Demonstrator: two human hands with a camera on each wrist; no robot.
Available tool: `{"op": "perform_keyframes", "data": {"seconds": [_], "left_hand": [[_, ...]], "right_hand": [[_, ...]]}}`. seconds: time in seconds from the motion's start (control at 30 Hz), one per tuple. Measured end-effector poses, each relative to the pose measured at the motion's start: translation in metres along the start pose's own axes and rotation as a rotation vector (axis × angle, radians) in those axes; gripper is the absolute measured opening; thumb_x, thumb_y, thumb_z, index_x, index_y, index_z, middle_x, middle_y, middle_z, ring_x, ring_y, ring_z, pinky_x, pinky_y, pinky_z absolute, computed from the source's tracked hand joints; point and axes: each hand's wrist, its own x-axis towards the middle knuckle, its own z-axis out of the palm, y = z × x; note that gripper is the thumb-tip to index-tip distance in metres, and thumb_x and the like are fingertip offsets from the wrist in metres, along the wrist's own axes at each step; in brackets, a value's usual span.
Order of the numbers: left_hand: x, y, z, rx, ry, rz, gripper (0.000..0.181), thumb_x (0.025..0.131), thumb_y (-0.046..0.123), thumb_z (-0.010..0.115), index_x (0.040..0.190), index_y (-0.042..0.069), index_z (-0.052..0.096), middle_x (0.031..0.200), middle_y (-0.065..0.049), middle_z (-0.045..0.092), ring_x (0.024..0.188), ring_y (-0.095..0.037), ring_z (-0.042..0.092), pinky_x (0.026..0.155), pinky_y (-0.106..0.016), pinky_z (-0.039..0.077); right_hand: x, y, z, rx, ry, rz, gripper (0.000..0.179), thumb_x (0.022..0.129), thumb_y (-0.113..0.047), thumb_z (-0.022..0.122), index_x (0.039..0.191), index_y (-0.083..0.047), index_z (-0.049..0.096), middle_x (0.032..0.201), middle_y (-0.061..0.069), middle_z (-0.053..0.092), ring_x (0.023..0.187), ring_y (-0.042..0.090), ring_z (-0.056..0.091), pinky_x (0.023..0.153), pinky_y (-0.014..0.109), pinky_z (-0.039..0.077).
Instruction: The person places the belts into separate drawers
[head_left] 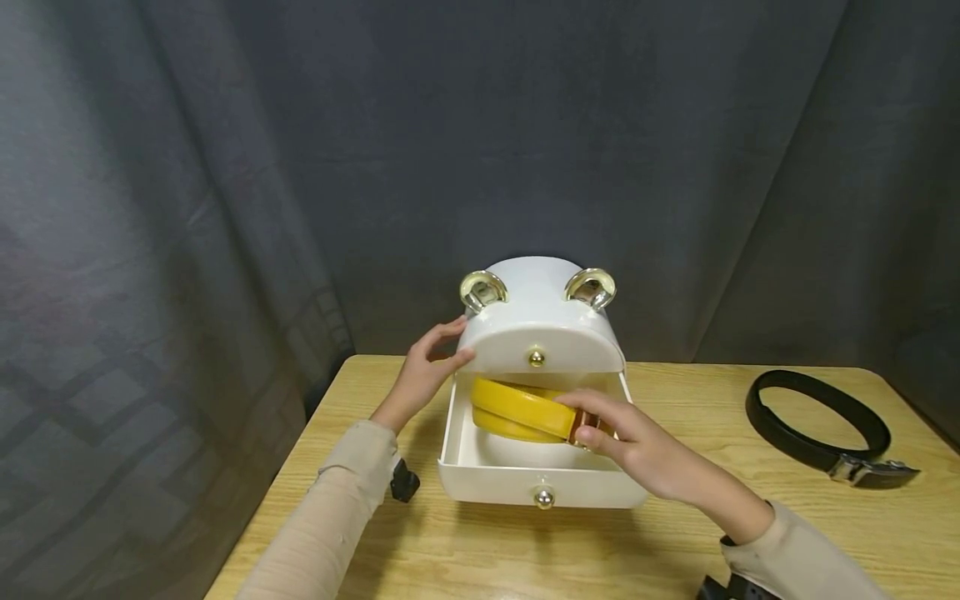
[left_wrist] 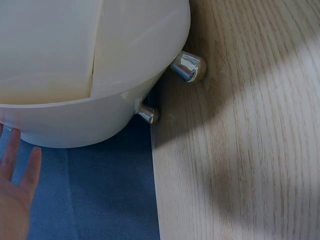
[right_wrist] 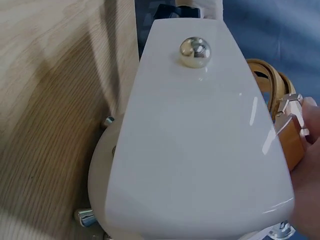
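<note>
A white storage box (head_left: 542,312) with two gold ears stands on the table, its lower drawer (head_left: 491,483) pulled out. Inside the drawer area is a coiled yellow belt (head_left: 517,408). My right hand (head_left: 645,450) pinches the belt at its buckle (head_left: 581,427). From the right wrist view, the fingers reach that metal buckle (right_wrist: 290,107) past the drawer front (right_wrist: 200,135), which blocks much of the coil. Against the left side of the box rests my left hand (head_left: 422,375), its fingers spread; in the left wrist view its fingers (left_wrist: 31,172) lie by the white wall.
A coiled black belt (head_left: 813,417) with a silver buckle lies on the right of the wooden table (head_left: 480,550). A grey curtain (head_left: 420,167) hangs behind the table. Gold knobs (head_left: 543,498) stick out from the drawer fronts, and metal feet (left_wrist: 189,66) from the box.
</note>
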Motion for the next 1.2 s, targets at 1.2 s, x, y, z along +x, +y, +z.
{"op": "perform_keyframes", "data": {"seconds": [1.2], "left_hand": [[0.002,0.0,0.001,0.033,0.008,0.0,0.041,0.094,0.012,0.07,0.133,0.003,0.059,0.151,-0.008,0.045,0.133,-0.026,0.047,0.105,-0.044,0.043]], "right_hand": [[0.018,0.028,-0.016,-0.07,-0.377,0.094,0.03,0.091,-0.011,0.07,0.121,-0.006,0.069,0.095,-0.009,0.065,0.083,0.006,0.055,0.074,0.026,0.05]]}}
